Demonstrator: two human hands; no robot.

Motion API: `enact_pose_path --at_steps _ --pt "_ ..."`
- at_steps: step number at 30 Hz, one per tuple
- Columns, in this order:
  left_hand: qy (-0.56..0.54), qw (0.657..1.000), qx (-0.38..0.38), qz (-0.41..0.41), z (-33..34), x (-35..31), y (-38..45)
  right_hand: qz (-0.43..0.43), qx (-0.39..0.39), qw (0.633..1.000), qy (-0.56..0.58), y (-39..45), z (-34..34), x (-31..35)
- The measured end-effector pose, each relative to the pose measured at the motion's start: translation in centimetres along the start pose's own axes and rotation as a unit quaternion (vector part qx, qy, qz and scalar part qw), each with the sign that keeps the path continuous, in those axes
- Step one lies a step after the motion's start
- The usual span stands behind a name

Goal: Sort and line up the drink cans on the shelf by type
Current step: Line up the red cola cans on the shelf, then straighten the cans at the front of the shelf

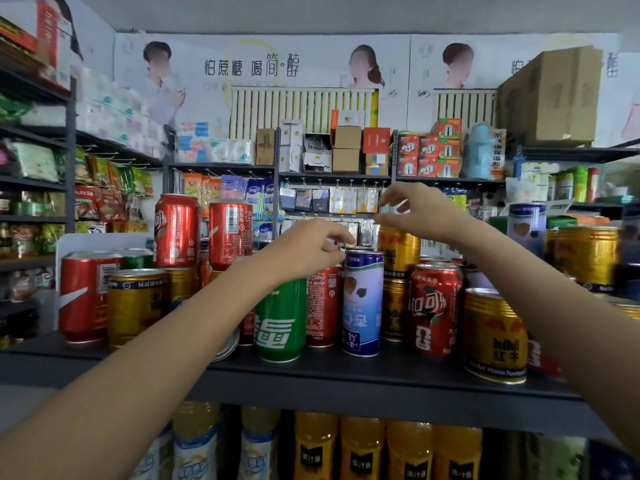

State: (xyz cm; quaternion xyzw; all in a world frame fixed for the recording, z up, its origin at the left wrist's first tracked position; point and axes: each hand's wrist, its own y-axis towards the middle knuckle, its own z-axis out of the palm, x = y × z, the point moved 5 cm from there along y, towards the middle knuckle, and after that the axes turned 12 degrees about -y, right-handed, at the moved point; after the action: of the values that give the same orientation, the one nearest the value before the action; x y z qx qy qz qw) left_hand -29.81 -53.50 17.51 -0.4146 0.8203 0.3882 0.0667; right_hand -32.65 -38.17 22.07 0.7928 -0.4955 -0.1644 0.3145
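The left hand (304, 251) curls its fingers down over the green can (280, 320), seemingly gripping its top, though the contact is hidden. The right hand (420, 211) hovers, fingers loosely spread and holding nothing, above the gold cans (398, 251). Beside the left fingertips stands a tall blue-and-white can (362, 303). All are smooth, glossy metal cylinders on the dark shelf (311, 375).

Single head-worn wide-angle view, facing forward, close to the shelf (311, 372) (slightly below eye level).
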Motion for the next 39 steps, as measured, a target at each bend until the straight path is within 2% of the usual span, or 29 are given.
enact_pose_path --at_steps 3,5,11,17,19,21,23,25,27,29,31,34,36,39 --pt "0.023 0.999 -0.020 -0.024 -1.7 1.2 -1.1 -0.067 0.163 0.984 0.027 -1.4 1.7 2.6" --pt "0.060 0.998 -0.023 -0.029 -2.6 1.8 -1.7 -0.076 0.207 0.975 -0.038 -2.0 3.2 3.1" --pt "0.082 0.995 -0.025 -0.042 -3.6 2.6 -3.7 -0.091 0.169 0.978 -0.076 -2.2 4.1 2.8" --pt "0.056 0.997 -0.032 -0.052 -4.1 3.4 -5.0 -0.073 0.165 0.963 -0.202 -2.0 4.1 2.2" --pt "0.055 0.996 -0.041 -0.051 -4.2 3.5 -5.5 -0.087 0.129 0.955 -0.252 -1.8 3.9 3.1" --pt "0.069 0.995 -0.063 -0.043 -4.4 3.5 -6.0 -0.108 0.073 0.971 -0.203 -2.0 3.3 4.8" --pt "0.099 0.990 -0.096 -0.032 -4.9 3.7 -6.8 -0.151 0.050 0.985 -0.063 -2.7 3.1 7.5" --pt "0.119 0.986 -0.116 -0.027 -5.5 4.2 -7.9 -0.192 0.085 0.977 0.018 -3.3 3.8 10.2" --pt "0.130 0.984 -0.118 -0.038 -5.9 4.8 -9.3 -0.198 0.140 0.970 -0.013 -3.5 5.8 12.1" --pt "0.133 0.984 -0.102 -0.062 -6.2 5.6 -10.5 -0.180 0.141 0.969 -0.090 -3.3 7.4 12.8" --pt "0.136 0.985 -0.053 -0.097 -5.9 6.6 -11.6 -0.165 0.113 0.972 -0.123 -3.2 8.1 13.0" --pt "0.164 0.973 0.044 -0.158 -4.8 7.7 -13.0 -0.157 0.113 0.979 -0.058 -3.4 8.1 12.8" --pt "0.170 0.969 0.058 -0.168 -4.7 7.8 -13.3 -0.162 0.114 0.980 -0.025 -3.8 7.5 12.5" --pt "0.186 0.967 0.055 -0.167 -4.8 7.8 -13.0 -0.182 0.101 0.977 -0.051 -4.4 6.2 12.0"
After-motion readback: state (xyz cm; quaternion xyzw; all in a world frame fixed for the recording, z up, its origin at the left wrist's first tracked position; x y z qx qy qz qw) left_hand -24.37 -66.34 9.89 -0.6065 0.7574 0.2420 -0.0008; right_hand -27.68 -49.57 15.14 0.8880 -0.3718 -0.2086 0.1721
